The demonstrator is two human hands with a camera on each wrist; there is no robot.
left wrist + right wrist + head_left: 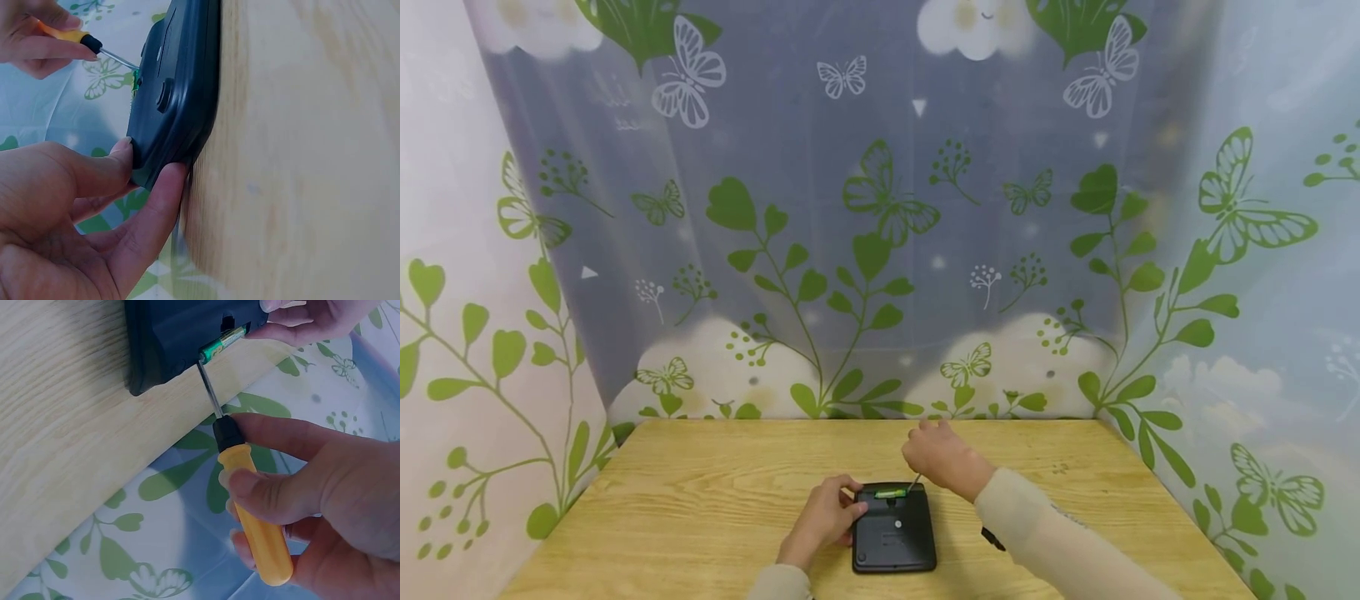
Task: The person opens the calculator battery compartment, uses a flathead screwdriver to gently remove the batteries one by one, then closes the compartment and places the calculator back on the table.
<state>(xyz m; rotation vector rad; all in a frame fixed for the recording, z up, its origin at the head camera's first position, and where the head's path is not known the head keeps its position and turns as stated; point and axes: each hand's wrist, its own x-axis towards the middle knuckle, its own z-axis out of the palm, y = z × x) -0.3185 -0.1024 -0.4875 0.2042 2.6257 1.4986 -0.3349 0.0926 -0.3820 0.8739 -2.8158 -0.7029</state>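
Right wrist: yellow screwdriver (235,457) slants steeply, tip up-left by battery (223,344).

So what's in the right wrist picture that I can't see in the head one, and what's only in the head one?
Only the right wrist view shows the screwdriver's yellow handle and black collar, with the right hand gripping it.

Only the head view shows the right sleeve, the left sleeve and a smiling cloud high on the leafy cloth.

Both show the two hands, the metal shaft, the green battery, the black device, the wooden table and some leafy cloth.
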